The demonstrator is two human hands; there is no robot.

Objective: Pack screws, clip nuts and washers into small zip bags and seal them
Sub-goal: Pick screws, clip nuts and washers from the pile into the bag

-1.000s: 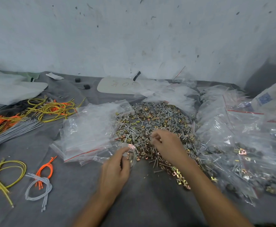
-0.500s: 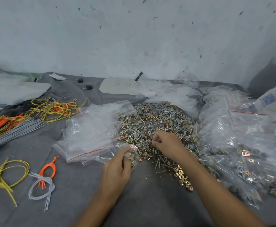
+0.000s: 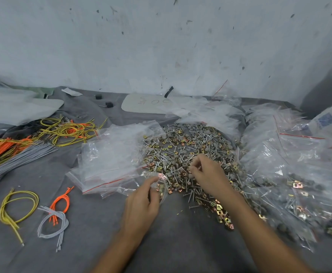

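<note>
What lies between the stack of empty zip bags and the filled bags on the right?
In the head view, the loose pile of screws, clip nuts and washers lies there, with the right hand over it.

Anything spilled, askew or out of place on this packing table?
Mostly orderly. The hardware pile lies loose on the grey cloth, and a trail of clip nuts straggles out of it toward the person. One screw lies apart beside it. Nothing looks damaged.

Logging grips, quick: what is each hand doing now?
Left hand: holds a small zip bag.
Right hand: curled in the hardware pile; hold cannot be told.
</note>
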